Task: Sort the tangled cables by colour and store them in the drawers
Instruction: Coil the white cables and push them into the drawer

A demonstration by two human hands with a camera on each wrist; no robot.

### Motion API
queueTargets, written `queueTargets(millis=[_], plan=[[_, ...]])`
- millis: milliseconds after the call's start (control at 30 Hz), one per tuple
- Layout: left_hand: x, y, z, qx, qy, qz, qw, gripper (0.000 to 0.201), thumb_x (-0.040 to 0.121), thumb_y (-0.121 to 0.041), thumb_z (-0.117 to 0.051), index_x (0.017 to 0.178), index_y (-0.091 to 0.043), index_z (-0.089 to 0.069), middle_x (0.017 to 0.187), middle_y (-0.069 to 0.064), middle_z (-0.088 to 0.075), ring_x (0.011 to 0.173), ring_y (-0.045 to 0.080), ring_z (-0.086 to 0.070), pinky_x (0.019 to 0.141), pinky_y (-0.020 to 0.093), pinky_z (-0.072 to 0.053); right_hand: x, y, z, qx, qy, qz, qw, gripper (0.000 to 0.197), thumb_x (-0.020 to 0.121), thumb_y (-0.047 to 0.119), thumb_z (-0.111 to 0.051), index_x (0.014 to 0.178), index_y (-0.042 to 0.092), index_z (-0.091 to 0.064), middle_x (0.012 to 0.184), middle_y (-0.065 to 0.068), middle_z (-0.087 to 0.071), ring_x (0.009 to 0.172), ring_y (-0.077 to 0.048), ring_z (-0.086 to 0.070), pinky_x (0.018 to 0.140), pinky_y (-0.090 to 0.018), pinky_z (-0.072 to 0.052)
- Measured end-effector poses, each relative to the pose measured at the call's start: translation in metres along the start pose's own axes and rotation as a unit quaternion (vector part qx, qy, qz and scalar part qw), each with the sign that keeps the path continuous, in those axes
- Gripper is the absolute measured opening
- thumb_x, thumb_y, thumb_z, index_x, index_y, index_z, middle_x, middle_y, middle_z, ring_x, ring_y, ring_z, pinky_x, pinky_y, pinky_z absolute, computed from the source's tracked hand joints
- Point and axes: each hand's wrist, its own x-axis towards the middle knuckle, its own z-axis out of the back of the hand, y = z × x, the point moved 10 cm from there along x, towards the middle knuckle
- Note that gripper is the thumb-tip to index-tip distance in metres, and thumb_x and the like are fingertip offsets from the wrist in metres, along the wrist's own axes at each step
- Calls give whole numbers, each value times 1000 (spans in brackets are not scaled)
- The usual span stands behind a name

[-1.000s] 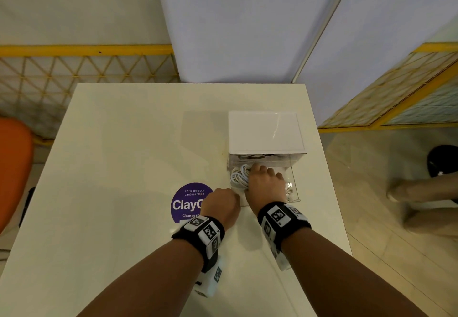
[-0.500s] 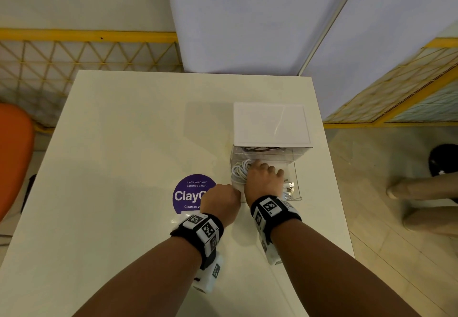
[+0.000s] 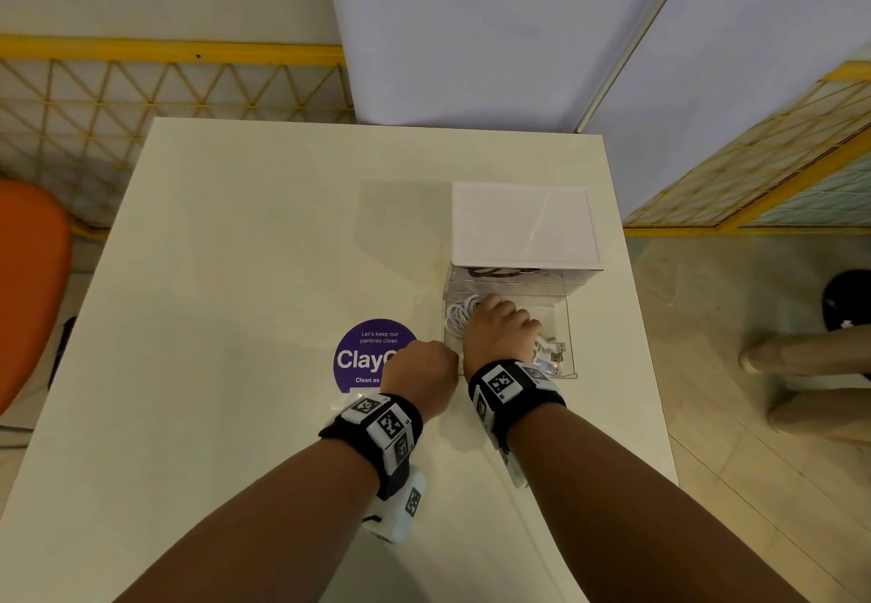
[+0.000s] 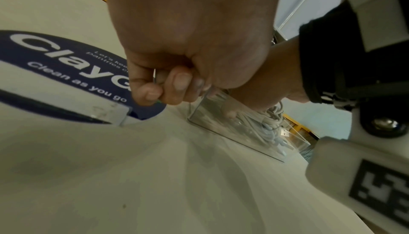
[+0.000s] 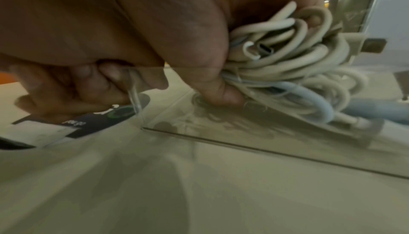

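**White cables pressed into the open clear drawer near the desk's right edge**

The drawer unit (image 3: 523,225), white-topped, stands toward the right edge of the desk (image 3: 235,272). Its lowest clear drawer (image 3: 563,343) is pulled out toward the near edge. The right hand (image 3: 499,336) is down inside it, fingers curled over a bundle of white cables (image 5: 287,59), the thumb pressing the loops against the drawer floor. From the head view the hand covers most of the bundle; only a few coils at its left and some USB plugs (image 3: 558,352) at its right show. The right wrist view is blurred, and how many cables make up the bundle cannot be told.

The left hand (image 3: 422,371) is bunched just beside the drawer's near left corner, partly over a round purple sticker (image 3: 363,352) whose wording it cuts off. In the left wrist view its fingertips (image 4: 179,83) curl at the drawer's clear wall; the clear edge passes between them, so they seem to pinch it, though the transparency makes the contact hard to judge.

In the upper drawer something dark shows through the front, too dim to identify. At the right of the head view, part of another person is cut off by the frame.
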Motion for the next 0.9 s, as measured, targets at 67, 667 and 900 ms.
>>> queueTargets(millis=[67, 667, 900], plan=[[0, 0, 2, 2, -5, -5, 1000, 22, 97, -2, -41, 101, -4, -62, 101, 15, -65, 95, 37, -64, 66, 37, -42, 1, 1, -2, -10, 7, -2, 1000, 31, 97, 14, -32, 121, -1, -46, 117, -23, -62, 107, -42, -59, 93, -56, -47], [6, 29, -2, -205, -53, 136, 968, 72, 102, -61, -17, 93, -10, -66, 89, 12, -69, 81, 32, -66, 71, 39, -54, -3, -11, -7, 51, 109, 65, 991, 83, 86, 63, -41, 141, 3, -26, 137, -17, -39, 126, -35, -39, 104, -52, -36], [7, 29, -2, -202, -36, 184, 961, 72, 102, -62, -18, 100, -10, -68, 94, 10, -70, 85, 30, -66, 66, 35, -44, -3, -28, -9, 167, 178, 125, 962, 59, 97, 49, -32, 142, 12, -31, 140, -14, -38, 127, -35, -36, 103, -55, -32]])
